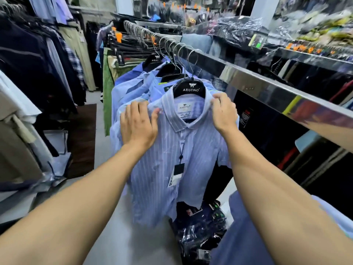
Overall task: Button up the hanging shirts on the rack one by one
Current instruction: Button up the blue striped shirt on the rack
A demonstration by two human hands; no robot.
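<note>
The left hand (pixel 137 127) lies flat, fingers straight, on the shoulder of the striped shirt (pixel 181 169); the right hand (pixel 223 111) pinches its collar. That grip sits just under the black hanger (pixel 191 88), so a hard tug could likely slip the shirt off or unhook it from the steel rail (pixel 257 87). Below the grips lie bagged clothes (pixel 200 226) on the pale floor (pixel 133 236). Beyond them hang more blue shirts (pixel 137 83) and crowded racks.

Striped shirt (pixel 172 159) on hanger (pixel 189 88) between both hands, left hand (pixel 138 125) on its shoulder, right hand (pixel 223 112) at its collar, more shirts (pixel 133 87) behind left hand, rail (pixel 267 87) right of right hand, tag (pixel 176 174) below both
</note>
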